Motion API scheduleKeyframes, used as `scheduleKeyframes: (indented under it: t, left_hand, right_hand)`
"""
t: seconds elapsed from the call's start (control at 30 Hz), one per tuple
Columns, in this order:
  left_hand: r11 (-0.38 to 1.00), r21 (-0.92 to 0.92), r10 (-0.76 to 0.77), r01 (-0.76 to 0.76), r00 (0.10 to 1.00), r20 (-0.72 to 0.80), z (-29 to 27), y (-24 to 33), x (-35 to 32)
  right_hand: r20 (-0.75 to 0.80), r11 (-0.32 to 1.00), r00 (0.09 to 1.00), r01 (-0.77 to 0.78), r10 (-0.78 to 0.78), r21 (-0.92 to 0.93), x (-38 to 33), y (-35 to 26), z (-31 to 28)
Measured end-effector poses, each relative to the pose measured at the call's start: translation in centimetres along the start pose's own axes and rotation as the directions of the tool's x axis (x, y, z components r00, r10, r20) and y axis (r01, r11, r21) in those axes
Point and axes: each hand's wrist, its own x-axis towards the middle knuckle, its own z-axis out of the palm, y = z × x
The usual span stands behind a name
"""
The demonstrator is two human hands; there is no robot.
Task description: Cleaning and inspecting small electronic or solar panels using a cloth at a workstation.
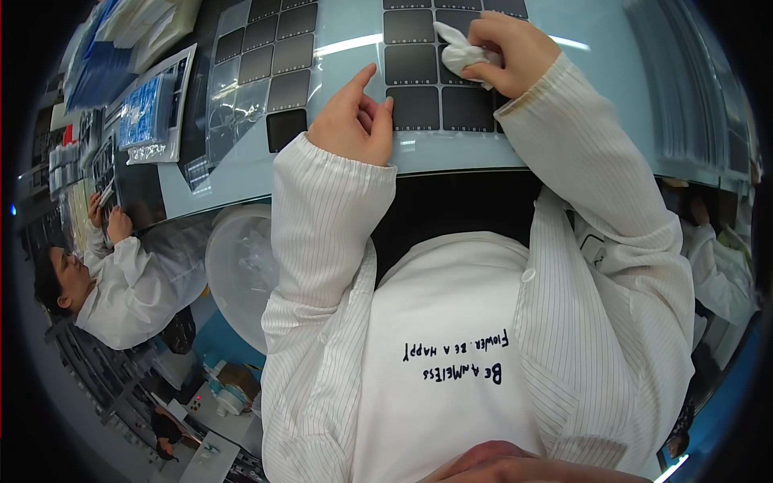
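A white cloth is bunched in my right hand, its fingers pinched round it. The cloth rests over a grid of dark square panels with small pale marks along their edges. My left hand is beside the left edge of this grid, index finger stretched out and the other fingers partly curled, with nothing in it. To its left, more dark panels lie in rows on clear film. A darker, black-edged square panel sits nearest the table's front edge in that group.
Stacked clear sheets stand on the glass-topped table at right. At far left are a blue-and-clear wrapped pack and piled sheets. A white bin holds clear plastic below the edge. Co-workers sit left and right.
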Motion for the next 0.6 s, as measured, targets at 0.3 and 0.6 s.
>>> scheduleKeyframes:
  t: [0.3,0.6]
  left_hand:
    - [1.0,-0.005,-0.014,0.014,1.0,-0.004,0.0,0.4,0.3]
    - [1.0,-0.026,-0.015,0.014,0.999,-0.035,0.3,0.0,0.2]
  right_hand:
    - [-0.045,0.999,0.999,0.006,-0.008,-0.045,2.2,-3.5,3.2]
    - [0.069,0.995,0.997,-0.033,0.027,0.092,1.2,-0.6,1.0]
